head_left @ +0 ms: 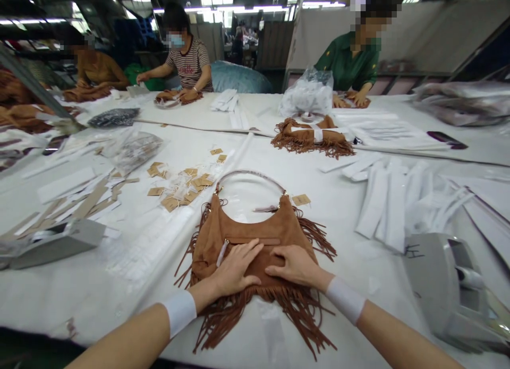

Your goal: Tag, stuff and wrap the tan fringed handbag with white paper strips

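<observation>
A brown suede fringed handbag (251, 236) lies flat on the white table (119, 273) in front of me, its wrapped loop handle (249, 173) pointing away. My left hand (235, 268) lies flat on the bag's lower left, fingers stretched out beside the zip pull. My right hand (292, 265) rests flat on the bag's lower right, fingers pointing left, nearly touching the left hand. Both wrists wear white bands. Fringe spills out below both hands.
Several tan paper tags (183, 186) lie left of the handle. White paper strips (382, 199) are heaped at right. Grey tape dispensers stand at far left (51, 244) and far right (450, 284). Another fringed bag (311, 138) lies further back. Three people work across the table.
</observation>
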Tool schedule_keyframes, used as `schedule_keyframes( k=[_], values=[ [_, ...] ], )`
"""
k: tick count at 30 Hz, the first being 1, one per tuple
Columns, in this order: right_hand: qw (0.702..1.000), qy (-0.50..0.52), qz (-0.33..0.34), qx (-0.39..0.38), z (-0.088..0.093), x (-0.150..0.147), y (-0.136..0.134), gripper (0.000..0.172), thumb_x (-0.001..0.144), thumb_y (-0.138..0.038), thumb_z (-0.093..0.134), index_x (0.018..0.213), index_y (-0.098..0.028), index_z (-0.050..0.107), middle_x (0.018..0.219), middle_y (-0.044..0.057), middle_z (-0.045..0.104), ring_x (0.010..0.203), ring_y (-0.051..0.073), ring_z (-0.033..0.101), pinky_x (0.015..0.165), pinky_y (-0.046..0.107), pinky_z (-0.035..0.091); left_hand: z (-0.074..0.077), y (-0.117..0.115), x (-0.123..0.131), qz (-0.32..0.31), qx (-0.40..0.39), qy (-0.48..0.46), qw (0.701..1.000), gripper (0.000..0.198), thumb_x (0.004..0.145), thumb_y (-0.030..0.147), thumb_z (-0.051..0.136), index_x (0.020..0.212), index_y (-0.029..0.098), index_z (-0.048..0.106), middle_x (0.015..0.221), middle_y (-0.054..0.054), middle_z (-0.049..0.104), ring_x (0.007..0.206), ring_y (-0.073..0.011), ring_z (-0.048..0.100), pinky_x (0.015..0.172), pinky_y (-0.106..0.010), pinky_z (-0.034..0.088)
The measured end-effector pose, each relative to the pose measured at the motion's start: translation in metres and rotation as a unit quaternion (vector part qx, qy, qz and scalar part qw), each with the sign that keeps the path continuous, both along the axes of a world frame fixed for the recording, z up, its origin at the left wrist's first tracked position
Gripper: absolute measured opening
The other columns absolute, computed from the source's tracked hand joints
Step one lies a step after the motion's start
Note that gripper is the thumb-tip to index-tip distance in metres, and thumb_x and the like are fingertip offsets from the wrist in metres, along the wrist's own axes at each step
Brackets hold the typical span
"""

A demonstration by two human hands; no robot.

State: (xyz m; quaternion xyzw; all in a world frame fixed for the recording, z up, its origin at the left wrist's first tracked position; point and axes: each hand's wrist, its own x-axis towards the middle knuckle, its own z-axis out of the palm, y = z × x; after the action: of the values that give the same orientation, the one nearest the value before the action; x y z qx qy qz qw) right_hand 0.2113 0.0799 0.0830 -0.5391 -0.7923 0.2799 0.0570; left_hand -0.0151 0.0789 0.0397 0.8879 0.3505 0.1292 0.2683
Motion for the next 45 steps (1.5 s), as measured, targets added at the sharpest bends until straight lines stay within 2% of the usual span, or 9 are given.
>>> schedule_keyframes(
  k=[6, 13, 16, 20, 27, 32, 35, 38, 45],
  values=[
    [0.977, 0.152, 0.096, -0.116, -0.006, -0.026, 0.012, 0.064, 0.057, -0.027, 0.077, 0.118, -0.020, 0.060, 0.110, 0.002, 0.067, 0.095, 0.023, 0.062, 0.084, 0.031, 0.048, 0.007, -0.009, 0.005, 0.032, 0.023, 0.032, 0.999, 0.077, 0.078, 0.031, 0.070, 0.143, 0.026, 0.027, 0.133, -0.011, 0.047, 0.118, -0.0278, 0.047, 0.098, -0.044, 0.041],
    [0.991, 0.066, 0.075, -0.087, -0.017, -0.031, 0.014, 0.039, 0.061, -0.032, 0.079, 0.096, -0.020, 0.067, 0.089, -0.001, 0.070, 0.078, 0.020, 0.063, 0.070, 0.027, 0.048, 0.014, -0.005, 0.008, 0.065, -0.029, 0.081, 0.994, 0.066, 0.081, 0.040, 0.067, 0.136, 0.022, 0.036, 0.117, -0.010, 0.060, 0.111, -0.0264, 0.055, 0.094, -0.039, 0.044],
    [0.997, 0.019, 0.050, -0.053, -0.012, -0.019, 0.008, 0.026, 0.071, -0.042, 0.075, 0.077, -0.020, 0.065, 0.074, 0.001, 0.068, 0.067, 0.020, 0.062, 0.059, 0.027, 0.043, 0.012, -0.004, 0.006, 0.089, -0.036, 0.070, 0.993, 0.063, 0.079, 0.043, 0.070, 0.130, 0.021, 0.041, 0.113, -0.010, 0.063, 0.108, -0.0268, 0.058, 0.091, -0.038, 0.046],
    [0.997, -0.074, 0.004, 0.024, -0.011, 0.006, -0.009, 0.037, 0.086, -0.055, 0.056, 0.078, -0.019, 0.063, 0.073, 0.008, 0.068, 0.069, 0.025, 0.064, 0.060, 0.030, 0.040, 0.010, -0.005, 0.007, 0.110, -0.029, 0.079, 0.990, 0.057, 0.079, 0.045, 0.069, 0.124, 0.019, 0.046, 0.107, -0.010, 0.065, 0.103, -0.0269, 0.060, 0.088, -0.037, 0.048],
    [0.975, -0.101, -0.019, 0.197, -0.043, 0.023, -0.033, 0.040, 0.093, -0.053, 0.042, 0.080, -0.019, 0.057, 0.078, 0.007, 0.064, 0.075, 0.023, 0.059, 0.065, 0.033, 0.042, -0.002, -0.020, 0.006, 0.052, 0.092, 0.105, 0.989, 0.051, 0.090, 0.036, 0.056, 0.138, 0.032, 0.038, 0.134, -0.009, 0.049, 0.118, -0.0274, 0.048, 0.096, -0.045, 0.041],
    [0.945, -0.013, -0.062, 0.320, -0.048, 0.024, -0.031, 0.032, 0.091, -0.045, 0.052, 0.106, -0.017, 0.054, 0.101, 0.012, 0.060, 0.095, 0.026, 0.054, 0.082, 0.038, 0.046, -0.013, -0.024, 0.005, -0.009, 0.148, 0.107, 0.983, 0.046, 0.097, 0.031, 0.040, 0.142, 0.032, 0.032, 0.152, -0.006, 0.029, 0.131, -0.0279, 0.034, 0.101, -0.050, 0.034],
    [0.904, 0.007, -0.195, 0.381, -0.045, 0.030, -0.018, 0.051, 0.087, -0.051, 0.054, 0.121, -0.014, 0.045, 0.116, 0.018, 0.054, 0.109, 0.032, 0.049, 0.094, 0.048, 0.042, -0.014, -0.023, 0.005, 0.001, 0.148, 0.101, 0.984, 0.044, 0.098, 0.034, 0.038, 0.141, 0.032, 0.035, 0.151, -0.005, 0.032, 0.130, -0.0272, 0.036, 0.100, -0.049, 0.034],
    [0.896, 0.011, -0.293, 0.334, -0.047, 0.038, 0.001, 0.058, 0.088, -0.056, 0.050, 0.126, -0.013, 0.041, 0.112, 0.018, 0.055, 0.104, 0.033, 0.052, 0.091, 0.050, 0.044, -0.013, -0.022, 0.006, 0.007, 0.150, 0.095, 0.984, 0.043, 0.097, 0.035, 0.039, 0.141, 0.032, 0.036, 0.150, -0.005, 0.033, 0.129, -0.0263, 0.036, 0.100, -0.048, 0.034],
    [0.944, -0.017, -0.232, 0.234, -0.058, 0.053, 0.005, 0.041, 0.094, -0.048, 0.034, 0.108, -0.013, 0.051, 0.094, 0.015, 0.061, 0.087, 0.029, 0.060, 0.078, 0.043, 0.050, -0.006, -0.021, 0.007, -0.017, 0.160, 0.089, 0.983, 0.042, 0.098, 0.038, 0.037, 0.139, 0.031, 0.038, 0.149, -0.004, 0.035, 0.125, -0.0269, 0.039, 0.097, -0.046, 0.034]
  ],
)
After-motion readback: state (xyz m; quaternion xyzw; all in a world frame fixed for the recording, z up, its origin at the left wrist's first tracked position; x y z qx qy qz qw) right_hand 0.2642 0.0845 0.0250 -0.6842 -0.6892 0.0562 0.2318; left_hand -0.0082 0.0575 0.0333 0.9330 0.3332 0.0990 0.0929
